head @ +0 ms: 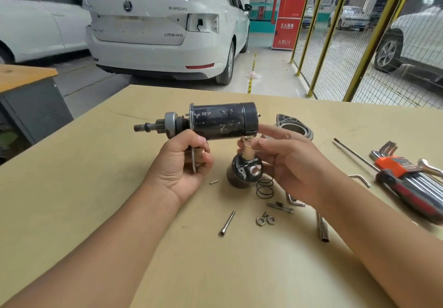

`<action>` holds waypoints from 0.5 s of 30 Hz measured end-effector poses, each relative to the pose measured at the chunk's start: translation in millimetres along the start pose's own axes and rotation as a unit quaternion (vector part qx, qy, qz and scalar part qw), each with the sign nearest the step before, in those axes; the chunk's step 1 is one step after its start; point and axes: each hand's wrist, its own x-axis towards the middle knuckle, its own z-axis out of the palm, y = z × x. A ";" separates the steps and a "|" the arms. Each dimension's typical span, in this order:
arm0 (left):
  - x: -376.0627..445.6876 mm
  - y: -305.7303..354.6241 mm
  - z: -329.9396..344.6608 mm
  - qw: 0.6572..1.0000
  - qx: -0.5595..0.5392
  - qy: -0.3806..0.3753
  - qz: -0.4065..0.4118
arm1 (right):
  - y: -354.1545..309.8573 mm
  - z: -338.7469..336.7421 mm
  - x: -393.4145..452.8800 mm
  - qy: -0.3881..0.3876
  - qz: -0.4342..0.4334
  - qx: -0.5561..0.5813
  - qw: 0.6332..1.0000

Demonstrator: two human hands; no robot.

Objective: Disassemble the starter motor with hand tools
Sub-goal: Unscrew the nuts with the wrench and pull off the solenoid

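Note:
I hold the starter motor body [220, 120], a black scratched cylinder with its pinion shaft [153, 125] pointing left, above the table. My left hand [184, 164] grips it from below near the flange. My right hand [282, 161] pinches the braided lead and terminal [247, 144] under the motor's right end. The solenoid [242, 171] stands on the table beneath, beside a black spring [265, 187]. The grey nose housing [294, 128] lies behind my right hand.
Loose on the tan table [96, 199] lie a long bolt [226, 223], a second bolt [280, 208], two nuts [265, 220], a small pin [214, 182], a socket tool [322, 229], a hex key set in an orange holder [407, 176] and a long screwdriver [354, 155]. White cars and a yellow fence stand beyond.

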 end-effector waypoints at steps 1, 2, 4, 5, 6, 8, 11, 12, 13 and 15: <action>0.7 0.3 -0.4 1.000 -0.004 0.005 -0.001 | 1.1 -0.1 0.6 -0.002 -0.001 -0.010 1.000; 1.3 0.7 -0.8 1.000 -0.006 0.010 -0.001 | 2.8 -0.7 0.8 -0.003 -0.004 -0.041 0.999; 2.1 1.9 -1.7 1.000 -0.010 0.020 -0.003 | 7.3 -2.4 1.1 0.001 -0.018 -0.151 0.988; 2.7 2.6 -2.3 1.000 -0.013 0.026 -0.005 | 9.2 -3.1 0.8 -0.002 -0.028 -0.194 0.981; 3.1 3.4 -2.7 0.999 -0.014 0.033 -0.006 | 10.7 -3.8 0.3 -0.011 -0.035 -0.214 0.976; 3.7 6.1 -3.6 0.999 -0.010 0.051 -0.004 | 12.4 -4.9 -1.1 -0.032 -0.054 -0.228 0.972; 4.6 10.2 -4.2 0.996 0.007 0.092 0.001 | 14.6 -4.6 -1.3 -0.027 -0.095 -0.286 0.953; 5.1 11.1 -3.9 0.994 0.014 0.105 0.001 | 15.9 -2.8 -0.6 -0.020 -0.104 -0.313 0.944; 5.7 12.0 -3.8 0.993 0.018 0.116 0.001 | 17.6 0.1 0.3 -0.009 -0.110 -0.343 0.933; 6.3 13.2 -3.4 0.991 0.027 0.129 0.000 | 20.9 7.1 1.6 0.028 -0.128 -0.393 0.910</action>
